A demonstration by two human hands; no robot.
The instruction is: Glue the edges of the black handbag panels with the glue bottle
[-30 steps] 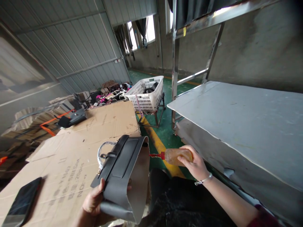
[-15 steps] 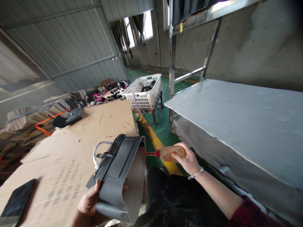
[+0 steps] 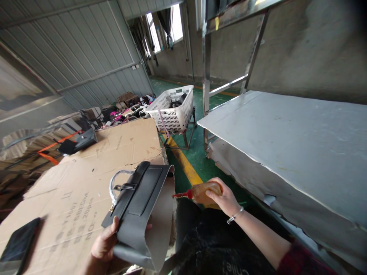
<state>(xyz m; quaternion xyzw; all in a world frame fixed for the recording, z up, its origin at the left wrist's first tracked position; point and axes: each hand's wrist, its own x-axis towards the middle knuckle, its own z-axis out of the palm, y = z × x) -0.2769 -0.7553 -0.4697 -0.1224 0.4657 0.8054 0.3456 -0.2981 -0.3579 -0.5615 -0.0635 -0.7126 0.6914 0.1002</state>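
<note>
A black handbag [image 3: 143, 196] lies tilted over the edge of the cardboard-covered table, its beige inner side facing right. My left hand [image 3: 104, 238] grips its lower left side, thumb on the outside and some fingers behind the panel. The bag's handle [image 3: 114, 189] is wrapped in clear film. In my right hand [image 3: 225, 196] is an amber squeeze bottle [image 3: 202, 193] with a red nozzle, held sideways. The nozzle tip points left and is at the open edge of the bag; whether it touches, I cannot tell.
Cardboard [image 3: 114, 152] covers the table. On it are a dark tablet-like device [image 3: 18, 244] and another black bag [image 3: 86, 140]. Beyond stands a white plastic basket [image 3: 172, 118] on a metal stand. A grey-topped table [image 3: 275, 130] is at right, stacked pieces [image 3: 25, 141] at left.
The squeeze bottle has tipped, its nozzle now lower along the bag's edge. My right hand has moved slightly down. My left hand keeps its hold, and the whole view has shifted a little.
</note>
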